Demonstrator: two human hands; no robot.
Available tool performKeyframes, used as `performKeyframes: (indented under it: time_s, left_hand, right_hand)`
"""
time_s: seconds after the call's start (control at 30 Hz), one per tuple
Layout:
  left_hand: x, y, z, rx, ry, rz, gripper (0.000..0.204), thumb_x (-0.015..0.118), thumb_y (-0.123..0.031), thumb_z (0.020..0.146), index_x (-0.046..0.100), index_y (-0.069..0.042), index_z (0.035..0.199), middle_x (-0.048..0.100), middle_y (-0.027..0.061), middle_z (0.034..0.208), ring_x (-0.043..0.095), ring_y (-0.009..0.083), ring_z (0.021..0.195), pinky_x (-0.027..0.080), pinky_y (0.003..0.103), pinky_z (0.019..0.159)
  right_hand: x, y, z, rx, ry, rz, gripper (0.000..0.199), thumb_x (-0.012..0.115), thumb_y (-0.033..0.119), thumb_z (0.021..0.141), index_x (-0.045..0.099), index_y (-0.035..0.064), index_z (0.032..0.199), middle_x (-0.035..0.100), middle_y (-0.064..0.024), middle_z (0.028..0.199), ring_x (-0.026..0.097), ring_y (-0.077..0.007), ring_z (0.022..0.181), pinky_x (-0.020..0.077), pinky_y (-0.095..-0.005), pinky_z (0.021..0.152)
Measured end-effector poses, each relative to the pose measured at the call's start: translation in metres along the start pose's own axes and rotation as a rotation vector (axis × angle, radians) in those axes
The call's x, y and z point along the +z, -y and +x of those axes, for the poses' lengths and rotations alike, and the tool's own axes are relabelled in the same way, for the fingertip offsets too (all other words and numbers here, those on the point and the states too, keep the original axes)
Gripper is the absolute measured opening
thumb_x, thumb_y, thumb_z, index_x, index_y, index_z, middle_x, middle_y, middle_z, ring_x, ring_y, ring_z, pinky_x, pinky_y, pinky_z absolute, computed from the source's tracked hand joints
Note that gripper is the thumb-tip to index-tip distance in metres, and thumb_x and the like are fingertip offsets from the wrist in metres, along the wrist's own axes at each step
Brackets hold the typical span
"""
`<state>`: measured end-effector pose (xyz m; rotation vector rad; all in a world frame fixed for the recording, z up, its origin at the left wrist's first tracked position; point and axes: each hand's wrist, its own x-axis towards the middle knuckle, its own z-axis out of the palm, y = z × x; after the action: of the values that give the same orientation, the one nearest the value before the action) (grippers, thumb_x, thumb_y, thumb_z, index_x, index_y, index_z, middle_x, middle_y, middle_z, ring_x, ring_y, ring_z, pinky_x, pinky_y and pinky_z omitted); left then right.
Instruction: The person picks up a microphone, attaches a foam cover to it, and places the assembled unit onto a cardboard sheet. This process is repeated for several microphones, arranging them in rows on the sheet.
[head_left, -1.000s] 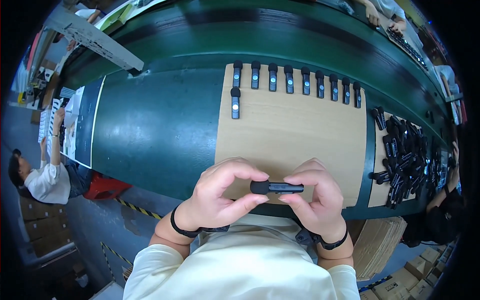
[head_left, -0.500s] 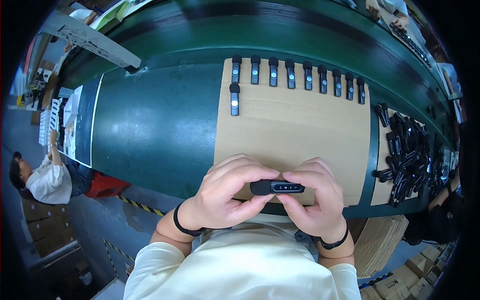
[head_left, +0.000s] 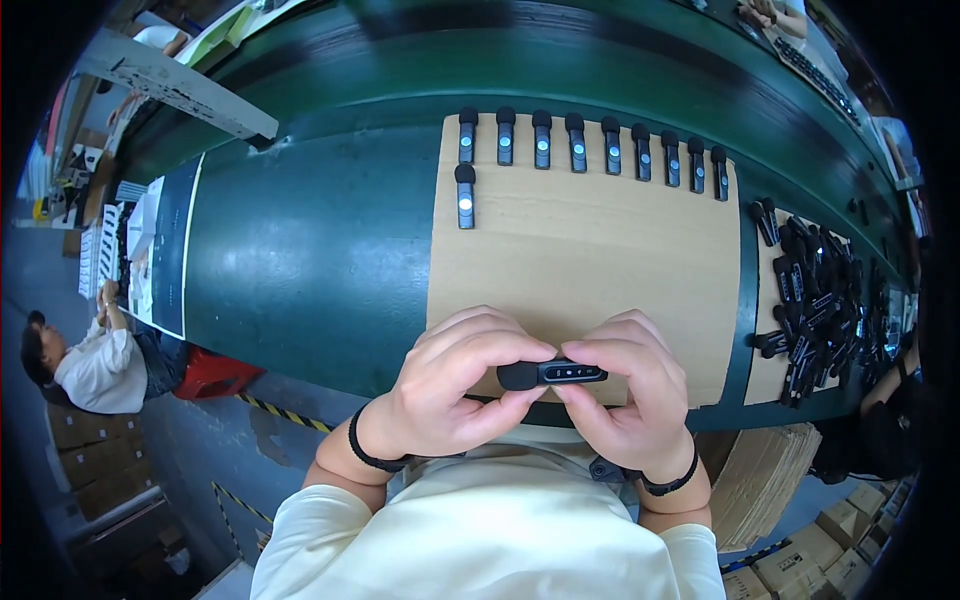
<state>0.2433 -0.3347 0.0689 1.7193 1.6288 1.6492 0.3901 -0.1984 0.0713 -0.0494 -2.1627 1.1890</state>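
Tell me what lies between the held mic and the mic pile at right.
In the head view, rightward from the held mic: the right hand, bare cardboard sheet, a strip of green table, then the second cardboard under the pile.

You hold a slim black microphone (head_left: 553, 374) level (rounded foam tip (head_left: 518, 376) to your left), its oblong panel (head_left: 575, 372) facing you.

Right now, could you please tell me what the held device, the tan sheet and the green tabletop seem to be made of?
The held device: probably smooth black plastic, given its sheen; its matte rounded end may be foam. The tan sheet: likely cardboard, dull, with faint creases. The green tabletop: glossy, reflecting light, perhaps painted or coated; core material unclear.
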Motion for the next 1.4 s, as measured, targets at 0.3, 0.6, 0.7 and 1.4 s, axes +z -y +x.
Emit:
performKeyframes:
  time_s: [0.3,0.6,0.7,1.4]
  left_hand:
    - [0.003,-0.001,-0.001,-0.025,-0.027,-0.047,0.038,0.078,0.002,0.068,0.062,0.002,0.103,0.067,0.0116,0.087,0.062,0.0248,0.071,0.049,0.033,0.064]
    - [0.002,-0.002,-0.001,-0.024,0.013,0.024,0.032,0.078,-0.001,0.072,0.063,0.004,0.100,0.066,0.0134,0.088,0.063,0.0237,0.078,0.050,0.032,0.069]
    - [0.002,-0.002,-0.001,-0.025,0.021,0.033,0.032,0.078,-0.002,0.072,0.063,0.003,0.100,0.066,0.0133,0.088,0.063,0.0236,0.078,0.050,0.032,0.070]
    - [0.005,0.002,0.001,-0.046,0.009,-0.046,0.031,0.077,-0.002,0.072,0.064,-0.002,0.100,0.065,0.0105,0.085,0.061,0.0252,0.074,0.048,0.033,0.065]
  right_hand:
    - [-0.003,0.001,0.000,-0.026,0.010,-0.009,0.041,0.077,-0.005,0.068,0.063,0.0006,0.106,0.065,-0.0124,0.089,0.061,-0.0269,0.073,0.0483,-0.0337,0.063]
    - [-0.002,0.001,-0.002,-0.028,0.002,-0.024,0.036,0.074,-0.005,0.070,0.063,0.0001,0.104,0.066,-0.0118,0.088,0.061,-0.0257,0.073,0.0478,-0.0334,0.065]
    - [-0.003,0.002,-0.001,-0.033,0.014,-0.022,0.042,0.077,-0.006,0.067,0.063,0.0002,0.106,0.065,-0.0133,0.090,0.061,-0.0276,0.072,0.0487,-0.0338,0.062]
    - [-0.005,-0.004,-0.013,0.040,0.010,0.085,0.028,0.076,0.004,0.078,0.063,-0.0011,0.103,0.066,-0.0093,0.085,0.060,-0.0206,0.074,0.0458,-0.0305,0.066]
